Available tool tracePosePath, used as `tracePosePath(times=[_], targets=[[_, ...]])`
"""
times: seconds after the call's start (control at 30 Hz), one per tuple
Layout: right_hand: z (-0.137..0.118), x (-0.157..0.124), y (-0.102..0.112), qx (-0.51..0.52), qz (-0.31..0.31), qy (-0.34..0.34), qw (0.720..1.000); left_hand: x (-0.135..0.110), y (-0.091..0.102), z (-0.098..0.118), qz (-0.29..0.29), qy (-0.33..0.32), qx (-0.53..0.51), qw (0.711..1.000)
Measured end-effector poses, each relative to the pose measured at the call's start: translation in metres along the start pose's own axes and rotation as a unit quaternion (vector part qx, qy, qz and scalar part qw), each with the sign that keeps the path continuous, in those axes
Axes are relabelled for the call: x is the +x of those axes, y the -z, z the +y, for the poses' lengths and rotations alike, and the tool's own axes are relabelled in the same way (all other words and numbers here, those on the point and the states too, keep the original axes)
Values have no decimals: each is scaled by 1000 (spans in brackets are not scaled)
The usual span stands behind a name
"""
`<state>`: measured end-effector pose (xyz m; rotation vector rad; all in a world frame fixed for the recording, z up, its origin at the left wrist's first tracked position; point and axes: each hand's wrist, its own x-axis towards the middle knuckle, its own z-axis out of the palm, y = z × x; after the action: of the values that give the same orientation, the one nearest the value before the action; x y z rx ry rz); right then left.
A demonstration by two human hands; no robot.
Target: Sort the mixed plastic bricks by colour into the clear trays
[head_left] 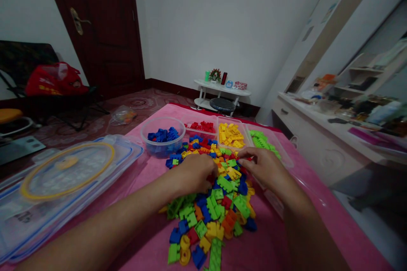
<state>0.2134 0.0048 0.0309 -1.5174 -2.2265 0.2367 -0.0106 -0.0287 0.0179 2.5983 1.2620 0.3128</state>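
Yellow print is seen on a red bag (57,79) and dark print on a clear lid (47,214), but neither can be read. A mixed pile of toy bricks (218,194) is spread on the pink cloth (346,216), beneath and between the hands. The left hand (199,172) is curled over it, the right hand (263,163) held at its right edge; whether either is closed on a brick cannot be told.
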Motion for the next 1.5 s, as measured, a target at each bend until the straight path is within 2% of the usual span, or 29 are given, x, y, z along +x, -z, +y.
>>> tracePosePath(times=[0.07, 0.17, 0.27, 0.33, 0.4, 0.5, 0.6, 0.7, 0.83, 1.07, 1.13, 1.17, 1.23, 1.3, 1.4, 1.5], targets=[[5, -1, 3, -21, 40, -18, 999, 2, 4, -6, 22, 16, -13, 1000], [10, -1, 7, -83, 103, -51, 990, 1, 22, -20, 85, 65, -16, 994], [10, 0, 6, -87, 99, -59, 989, -5, 42, -31, 135, 147, 47, 979], [7, 1, 3, -52, 69, -54, 995, -11, 51, -37, 107, 179, 86, 974], [3, 3, -2, -9, 39, -47, 998, -17, 53, -40, 38, 170, 99, 980], [-1, 4, -7, 31, 18, -37, 999, -19, 46, -42, -47, 124, 78, 988], [-3, 3, -8, 42, 23, -29, 998, -16, 34, -40, -81, 105, 48, 990], [-5, 2, -8, 50, 31, -23, 998, -11, 26, -35, -113, 105, 69, 986], [-6, 1, -9, 54, 37, -12, 998, -8, 22, -35, -105, 92, 49, 989], [-8, 0, -9, 72, 35, -15, 997, -7, 31, -56, -13, 75, -110, 991], [-13, 0, -10, 86, 34, -11, 996, -3, 33, -54, 29, 109, -231, 966], [-18, -1, -12, 97, 34, -9, 995, -1, 33, -52, 41, 131, -307, 942], [-29, -2, -16, 132, 36, -9, 991, 4, 31, -46, 37, 160, -458, 874], [-41, -4, -23, 186, 39, -8, 982, 7, 27, -40, 10, 159, -567, 808], [-54, -6, -34, 256, 28, 4, 966, 10, 20, -37, -18, 143, -661, 736], [-55, -5, -40, 276, 25, 8, 961, 12, 14, -38, -18, 142, -702, 697]])
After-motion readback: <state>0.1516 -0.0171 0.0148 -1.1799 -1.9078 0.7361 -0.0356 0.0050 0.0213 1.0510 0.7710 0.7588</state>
